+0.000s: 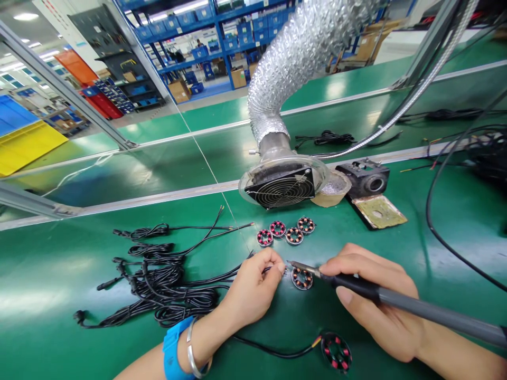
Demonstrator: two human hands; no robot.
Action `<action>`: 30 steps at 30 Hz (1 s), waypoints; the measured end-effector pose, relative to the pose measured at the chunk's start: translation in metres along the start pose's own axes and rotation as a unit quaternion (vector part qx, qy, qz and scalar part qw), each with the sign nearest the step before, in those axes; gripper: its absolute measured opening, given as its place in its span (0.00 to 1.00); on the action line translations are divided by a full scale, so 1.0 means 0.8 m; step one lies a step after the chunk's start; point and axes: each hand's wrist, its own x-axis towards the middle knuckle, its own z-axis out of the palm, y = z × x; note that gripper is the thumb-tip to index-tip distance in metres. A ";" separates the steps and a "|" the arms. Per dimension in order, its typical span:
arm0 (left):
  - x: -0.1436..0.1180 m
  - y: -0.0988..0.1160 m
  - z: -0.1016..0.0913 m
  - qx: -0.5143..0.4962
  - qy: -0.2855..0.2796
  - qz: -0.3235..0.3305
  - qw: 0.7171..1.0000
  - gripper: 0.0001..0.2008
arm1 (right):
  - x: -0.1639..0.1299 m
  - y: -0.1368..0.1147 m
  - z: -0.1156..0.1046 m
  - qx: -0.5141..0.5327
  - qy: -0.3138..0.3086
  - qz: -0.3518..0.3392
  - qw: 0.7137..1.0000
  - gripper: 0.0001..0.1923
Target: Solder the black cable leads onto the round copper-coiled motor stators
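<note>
My right hand (376, 301) grips a grey-handled soldering iron (415, 306); its tip points left, close to a small round motor stator (301, 278) with copper windings lying on the green mat. My left hand (255, 287) pinches the end of a thin black wire (222, 277) right beside that stator. A blue band and a metal bangle sit on my left wrist.
Several more stators (285, 230) lie in a row behind. A bundle of black cables (158, 279) lies at left. A larger stator with a lead (336, 352) sits near me. A fume-extractor fan (281, 187) on a foil duct, a black fixture (366, 179) and a sponge pad (379, 211) stand behind.
</note>
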 end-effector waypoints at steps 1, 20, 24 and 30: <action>0.000 0.000 0.000 0.000 0.000 0.000 1.000 0.13 | 0.000 0.000 0.000 -0.001 0.001 0.000 1.000 0.09; 0.001 -0.003 0.001 -0.004 0.001 -0.003 1.000 0.14 | -0.001 0.003 0.003 0.003 -0.030 -0.028 0.999 0.12; 0.002 -0.003 0.000 0.001 0.002 0.000 1.000 0.13 | -0.002 0.002 0.001 0.002 -0.023 -0.023 0.999 0.12; 0.000 -0.002 0.000 0.000 0.000 -0.006 1.000 0.14 | -0.003 0.003 0.001 0.002 -0.018 -0.023 1.000 0.12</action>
